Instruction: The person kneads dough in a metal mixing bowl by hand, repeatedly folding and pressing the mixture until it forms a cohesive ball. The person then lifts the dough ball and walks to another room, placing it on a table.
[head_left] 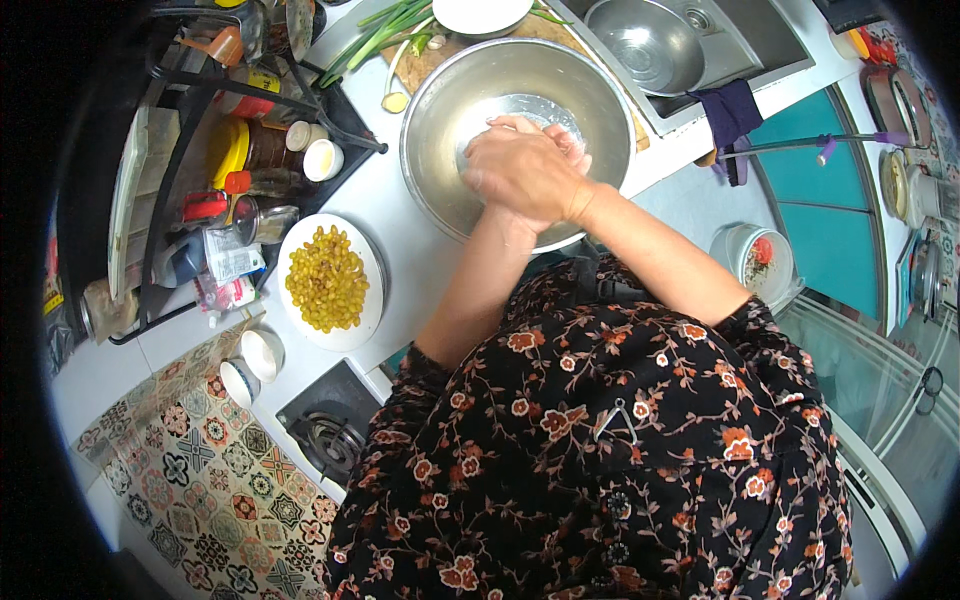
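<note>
My right hand [520, 175] lies over my left hand [562, 143], fingers bent around it. Both are low over a wide steel bowl [420, 160], which has a little clear liquid at the bottom. My left hand is mostly covered; its curled fingertips show beyond the right, and what they hold, if anything, is hidden. The bowl rests partly on a wooden board [410, 72]. Behind it are a white plate [480, 12] and green onions [370, 45]. Left of my forearms, a white plate [365, 280] holds many small yellow-green, bean-like pieces.
A sink [765, 45] with a steel basin is at back right, a dark cloth [730, 110] on its edge. A black rack [165, 180] of jars stands left. Small bowls [262, 352] and a stove [330, 430] are lower left; a white bucket [745, 255] is right.
</note>
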